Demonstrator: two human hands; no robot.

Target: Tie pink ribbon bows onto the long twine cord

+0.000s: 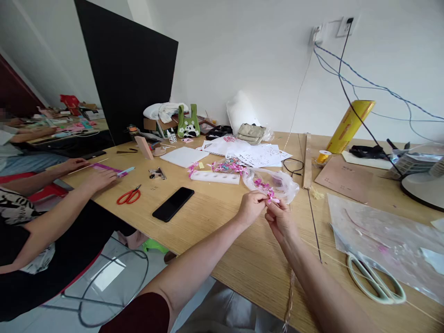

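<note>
My left hand (251, 206) and my right hand (282, 220) meet above the table. Both pinch a small pink and white flower-like piece (272, 198) between thumb and fingers. Just beyond the hands, more pink petals (262, 184) lie in a clear plastic bag (287, 181). Below my right wrist, a twisted cord (290, 296) hangs over the table's front edge. A thin pale thread (342, 264) runs from near my right forearm toward the lower right. How the thread and cord connect to the piece is hidden.
Left of my hands are a black phone (173, 204), red-handled scissors (129, 196) and a white holder with holes (215, 177). White-handled scissors (378, 282) lie right, on a plastic sheet (398, 240). A co-worker's hands (104, 177) handle a purple strip on the left.
</note>
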